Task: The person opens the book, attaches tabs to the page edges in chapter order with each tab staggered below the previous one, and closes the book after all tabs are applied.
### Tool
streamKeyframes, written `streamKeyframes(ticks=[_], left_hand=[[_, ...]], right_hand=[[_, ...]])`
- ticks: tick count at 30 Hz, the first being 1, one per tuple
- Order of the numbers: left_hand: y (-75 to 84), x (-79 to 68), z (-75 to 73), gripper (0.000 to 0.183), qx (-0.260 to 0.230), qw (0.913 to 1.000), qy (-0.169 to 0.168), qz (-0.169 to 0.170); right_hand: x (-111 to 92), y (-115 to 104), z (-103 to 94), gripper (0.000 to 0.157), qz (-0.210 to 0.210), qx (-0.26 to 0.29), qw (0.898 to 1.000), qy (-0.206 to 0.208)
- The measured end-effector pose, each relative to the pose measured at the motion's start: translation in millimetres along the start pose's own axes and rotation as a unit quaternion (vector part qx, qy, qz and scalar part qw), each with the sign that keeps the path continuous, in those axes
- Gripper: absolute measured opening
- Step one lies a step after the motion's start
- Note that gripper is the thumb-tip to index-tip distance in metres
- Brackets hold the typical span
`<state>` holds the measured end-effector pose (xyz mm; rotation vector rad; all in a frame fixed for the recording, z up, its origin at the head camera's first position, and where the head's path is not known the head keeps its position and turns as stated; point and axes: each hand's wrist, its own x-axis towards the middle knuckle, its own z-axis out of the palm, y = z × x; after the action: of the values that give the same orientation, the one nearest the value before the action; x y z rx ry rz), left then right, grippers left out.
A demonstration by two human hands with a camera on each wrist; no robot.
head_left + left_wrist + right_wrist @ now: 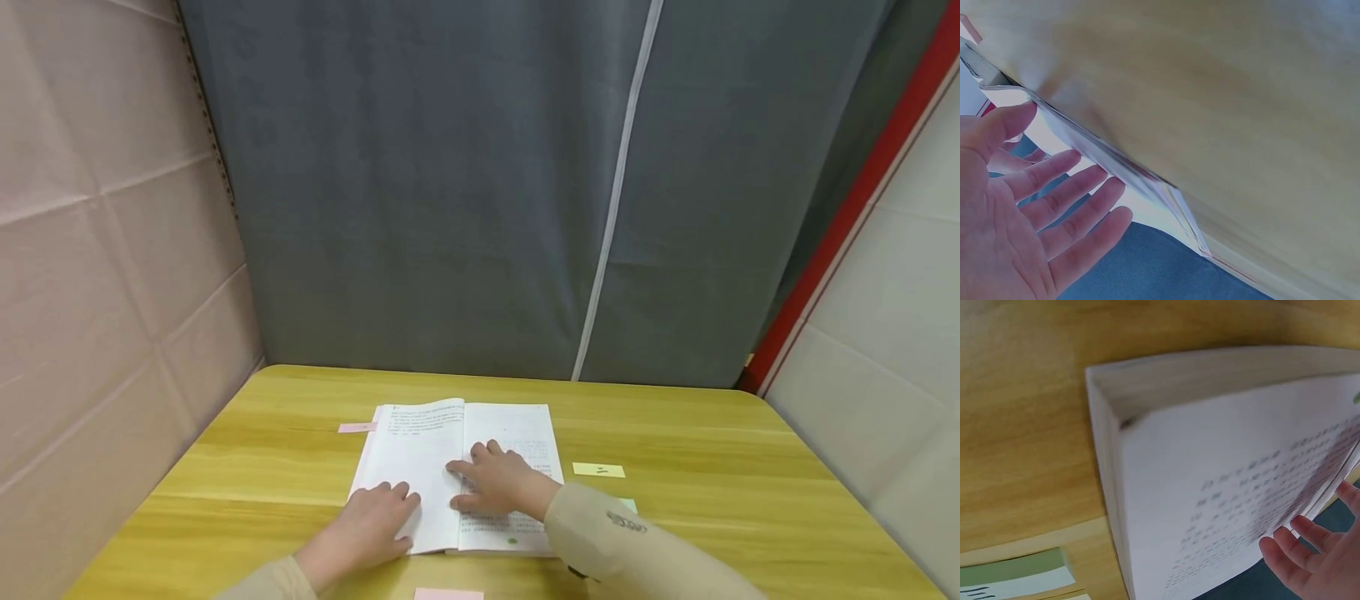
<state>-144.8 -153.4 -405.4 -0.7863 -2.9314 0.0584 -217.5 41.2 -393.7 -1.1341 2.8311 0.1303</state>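
Observation:
A thick book (416,457) lies open on the wooden table, its left page mostly blank below a few lines and its right page printed lower down. My left hand (369,529) rests at the lower left corner of the left page; in the left wrist view its fingers (1063,228) are spread and loosely extended along the page edge. Across the right page reaches my right hand (495,482), its fingertips touching near the centre fold. The right wrist view shows those fingers (1297,553) apart, gripping nothing. Part of the right page is hidden under this hand and sleeve.
A pink slip (357,427) sticks out from the book's left edge. Right of the book lie a yellow slip (598,470) with dark marks and a green slip (628,505), partly behind the sleeve. Another pink slip (448,594) is at the front. A grey curtain (450,208) hangs behind the table.

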Motion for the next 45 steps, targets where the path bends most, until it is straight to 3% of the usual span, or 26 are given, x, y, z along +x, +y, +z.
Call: streamKeyframes(ticks=[11,23,31,45], left_hand=[[-0.2,-0.7,1.5,0.039,-0.004,1.0,0.0,-0.003],[0.5,-0.7,0.9,0.038,-0.004,0.9999,0.01,0.004],[1.2,-0.3,0.9,0.038,-0.003,1.0,0.007,0.0],[1.7,0.0,0.1,0.036,0.0,1.0,0.007,0.002]], right_hand=[[-16.4,-11.4,0.3,0.048,-0.046,-0.04,0.998,0.019],[-21.3,-12.1,3.9,0.046,-0.054,-0.058,0.996,0.044],[-30.2,-13.2,6.3,0.044,-0.089,-0.051,0.992,0.07],[-34.0,-11.4,10.6,0.043,-0.107,-0.04,0.988,0.1]])
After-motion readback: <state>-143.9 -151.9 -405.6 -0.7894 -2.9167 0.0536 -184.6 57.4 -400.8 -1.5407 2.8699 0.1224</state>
